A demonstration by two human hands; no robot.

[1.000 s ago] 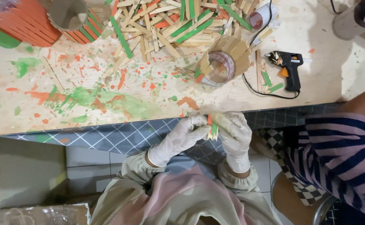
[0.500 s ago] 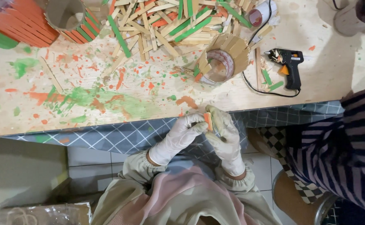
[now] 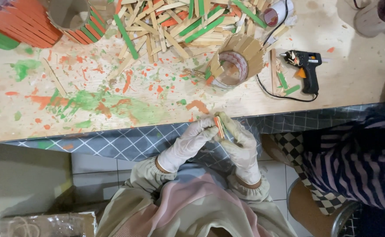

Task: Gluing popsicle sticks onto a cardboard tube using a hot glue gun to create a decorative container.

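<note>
Centre frame, below table edge (image 3: 113, 131): gloved left hand (image 3: 188, 145) and right hand (image 3: 240, 147) both pinching small orange-and-green craft sticks (image 3: 219, 127). Glue gun (image 3: 305, 66) upper right, stick pile (image 3: 179, 22) top centre.

Bright, even light falls from above on the desk (image 3: 333, 79), without glare. Below its edge, toward 7 o'clock, lies soft shadow. Focus is fairly sharp, slightly softer at the corners.
</note>
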